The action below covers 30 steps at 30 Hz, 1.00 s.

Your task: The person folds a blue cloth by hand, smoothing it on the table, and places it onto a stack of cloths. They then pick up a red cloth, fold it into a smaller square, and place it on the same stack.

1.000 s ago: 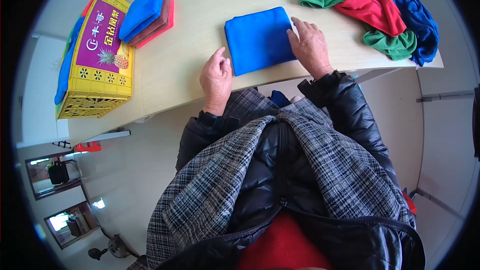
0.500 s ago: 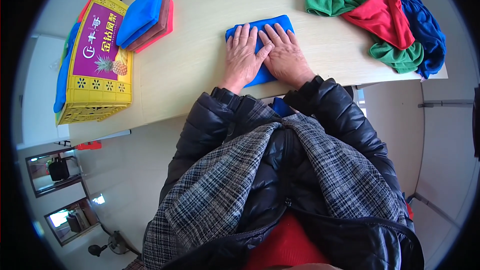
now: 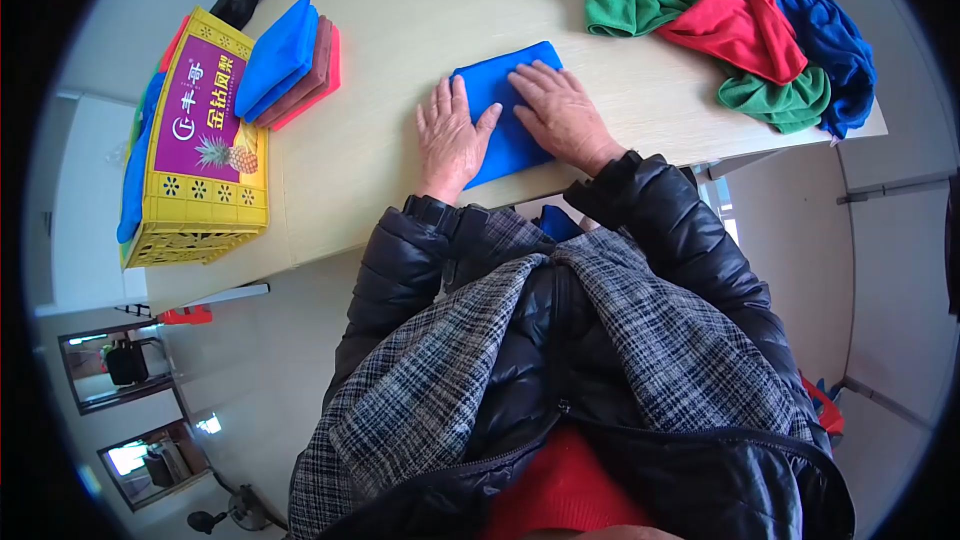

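Observation:
A blue cloth, folded into a flat rectangle, lies near the table's front edge. My left hand is spread flat along its left side, partly on the table, with the thumb over the cloth's edge. On the right half of the cloth rests my right hand, palm down, its fingers stretched out toward the far edge. Neither hand grips anything. The middle of the cloth shows between them.
A yellow plastic crate stands at the table's left, with cloths hanging over its far side. Against it is a stack of folded blue, brown and red cloths. Loose green, red and blue cloths lie heaped at the far right.
My hands have moved apart: the left slid left to the cloth's edge, while the right stayed on the right half. More of the blue cloth shows. The whole view has shifted slightly.

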Each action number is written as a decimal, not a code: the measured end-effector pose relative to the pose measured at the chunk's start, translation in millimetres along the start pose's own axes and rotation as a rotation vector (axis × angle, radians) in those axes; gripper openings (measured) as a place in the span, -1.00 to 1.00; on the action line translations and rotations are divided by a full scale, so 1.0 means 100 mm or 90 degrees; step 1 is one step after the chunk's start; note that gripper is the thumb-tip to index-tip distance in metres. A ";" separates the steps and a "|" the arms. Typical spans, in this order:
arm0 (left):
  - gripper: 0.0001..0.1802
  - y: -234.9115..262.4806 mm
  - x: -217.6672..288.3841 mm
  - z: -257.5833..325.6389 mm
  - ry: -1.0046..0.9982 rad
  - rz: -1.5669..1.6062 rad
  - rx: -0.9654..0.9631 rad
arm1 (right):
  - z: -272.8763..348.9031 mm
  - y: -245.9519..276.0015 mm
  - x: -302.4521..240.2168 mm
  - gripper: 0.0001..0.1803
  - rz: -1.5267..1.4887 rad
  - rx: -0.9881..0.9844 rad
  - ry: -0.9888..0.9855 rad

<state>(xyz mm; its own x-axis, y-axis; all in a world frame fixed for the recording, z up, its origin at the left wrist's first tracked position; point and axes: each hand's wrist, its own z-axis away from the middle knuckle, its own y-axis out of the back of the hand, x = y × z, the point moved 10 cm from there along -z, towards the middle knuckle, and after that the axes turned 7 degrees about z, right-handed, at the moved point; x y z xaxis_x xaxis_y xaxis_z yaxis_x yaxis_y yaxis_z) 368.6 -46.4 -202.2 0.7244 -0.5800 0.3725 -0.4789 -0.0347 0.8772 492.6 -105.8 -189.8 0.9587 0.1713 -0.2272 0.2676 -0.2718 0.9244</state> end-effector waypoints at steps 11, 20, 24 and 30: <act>-0.18 -0.15 0.45 0.06 -0.137 0.016 -0.049 | -0.04 -0.08 0.33 -0.30 0.054 0.069 -0.103; -0.16 -0.11 0.41 0.08 -0.127 -0.006 -0.030 | -0.03 -0.06 0.38 -0.28 0.068 0.059 -0.145; -0.15 -0.10 0.36 0.15 -0.110 0.001 -0.040 | 0.12 -0.04 0.37 -0.27 0.046 0.073 -0.174; -0.11 -0.09 0.30 0.18 -0.083 0.026 -0.046 | 0.42 0.01 0.45 -0.29 0.033 0.046 -0.181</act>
<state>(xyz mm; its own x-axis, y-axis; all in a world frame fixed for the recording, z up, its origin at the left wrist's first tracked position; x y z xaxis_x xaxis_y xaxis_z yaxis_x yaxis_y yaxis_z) 385.4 -78.2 -203.9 0.6325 -0.6806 0.3697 -0.4659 0.0470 0.8836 540.2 -138.7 -211.9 0.9572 -0.1133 -0.2665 0.2143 -0.3417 0.9150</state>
